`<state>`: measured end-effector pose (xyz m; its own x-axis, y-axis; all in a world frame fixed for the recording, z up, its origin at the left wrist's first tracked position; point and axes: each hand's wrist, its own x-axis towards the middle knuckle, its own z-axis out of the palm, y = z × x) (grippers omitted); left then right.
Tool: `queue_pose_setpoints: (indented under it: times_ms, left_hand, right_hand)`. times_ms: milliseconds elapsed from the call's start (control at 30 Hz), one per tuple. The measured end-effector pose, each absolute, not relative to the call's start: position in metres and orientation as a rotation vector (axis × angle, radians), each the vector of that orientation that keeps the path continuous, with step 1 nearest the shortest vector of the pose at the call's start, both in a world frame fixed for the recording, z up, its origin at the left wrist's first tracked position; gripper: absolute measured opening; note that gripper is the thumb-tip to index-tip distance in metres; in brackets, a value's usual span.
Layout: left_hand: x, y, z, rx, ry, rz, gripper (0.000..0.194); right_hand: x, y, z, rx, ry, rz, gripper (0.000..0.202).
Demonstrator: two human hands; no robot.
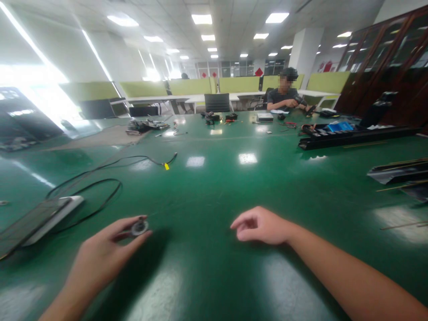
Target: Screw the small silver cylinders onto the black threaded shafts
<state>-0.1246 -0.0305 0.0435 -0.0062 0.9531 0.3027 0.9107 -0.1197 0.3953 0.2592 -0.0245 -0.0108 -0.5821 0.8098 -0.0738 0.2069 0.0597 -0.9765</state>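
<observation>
Round grey part (pixel 139 228), smooth and ring-like with a darker middle, is pinched between thumb and fingers of the left hand (pixel 103 253), above the glossy green table (pixel 200 191), under square ceiling lamps (pixel 202 19). Its round face looks roughly toward the camera (its long axis I cannot tell). The right hand (pixel 262 226) is free, loosely curled.

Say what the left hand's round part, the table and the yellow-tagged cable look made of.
The part looks like grey metal by its pale rim, or hard plastic; blur hides its finish. The table has a glossy green top with bright reflections: perhaps a coating or plastic sheet. The cable seems sheathed in black plastic or rubber, judging by smooth bends; finish unclear.
</observation>
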Motion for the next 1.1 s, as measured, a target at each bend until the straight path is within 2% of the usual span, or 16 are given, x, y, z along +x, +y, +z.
queue_pose_setpoints:
  times_ms: [200,333,400,533,767,1100]
  left_hand:
    - [-0.024,-0.006,0.029,2.493,1.324,0.616,0.030]
    - [0.013,-0.004,0.016,2.546,1.097,0.580,0.030]
    - [0.017,-0.005,0.007,2.541,1.029,0.593,0.032]
    - [0.012,-0.008,-0.006,2.513,0.980,0.682,0.037]
    - [0.009,-0.012,-0.004,2.445,0.916,0.726,0.022]
    - [0.013,-0.015,-0.002,2.420,0.963,0.693,0.029]
  right_hand:
    - [0.268,-0.020,-0.009,-1.152,-1.812,1.229,0.042]
    - [0.264,-0.023,-0.011,-1.147,-1.888,0.950,0.058]
    - [0.261,-0.024,-0.012,-1.095,-1.969,0.809,0.060]
    - [0.252,-0.027,-0.014,-1.075,-2.090,0.647,0.046]
    - [0.247,-0.033,-0.013,-1.076,-2.173,0.609,0.033]
    - [0.246,-0.036,-0.011,-1.025,-2.155,0.523,0.027]
